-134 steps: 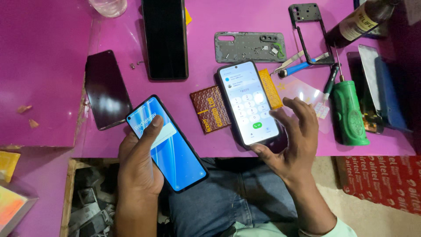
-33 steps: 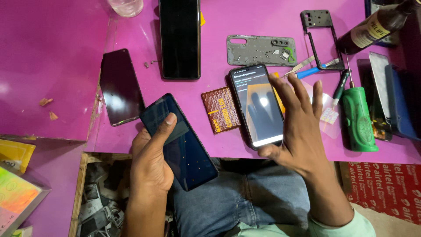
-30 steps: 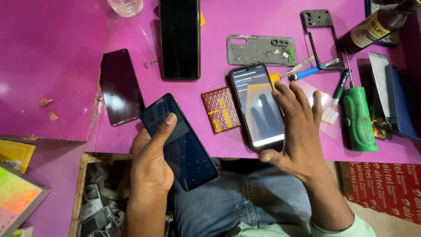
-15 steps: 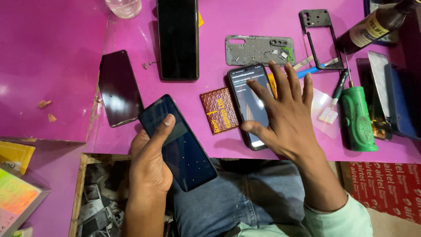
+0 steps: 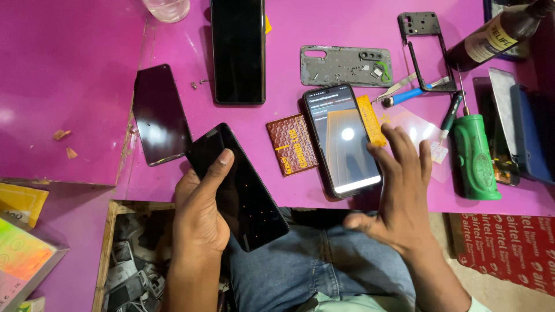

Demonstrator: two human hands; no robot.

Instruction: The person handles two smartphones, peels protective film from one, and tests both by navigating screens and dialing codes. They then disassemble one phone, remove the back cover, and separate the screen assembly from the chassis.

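Note:
My left hand [image 5: 199,214] grips a dark phone [image 5: 245,190] with a black screen, thumb across its upper edge, held over my lap at the table's front edge. A second phone [image 5: 342,138] with a lit screen lies flat on the pink table [image 5: 289,29]. My right hand [image 5: 399,190] hovers just right of that phone's lower end, fingers spread, holding nothing.
Two more dark phones [image 5: 161,115] [image 5: 238,49] lie on the table. Nearby are a brown patterned card [image 5: 292,144], a grey back cover [image 5: 346,66], a black frame [image 5: 425,49], tweezers and a blue tool [image 5: 407,95], a green bottle [image 5: 475,159], a dark bottle [image 5: 500,34]. A parts drawer [image 5: 130,266] is open below.
The held phone's screen went from lit to dark. My right hand, which was touching the lit phone's screen, has pulled back down and to the right, off it.

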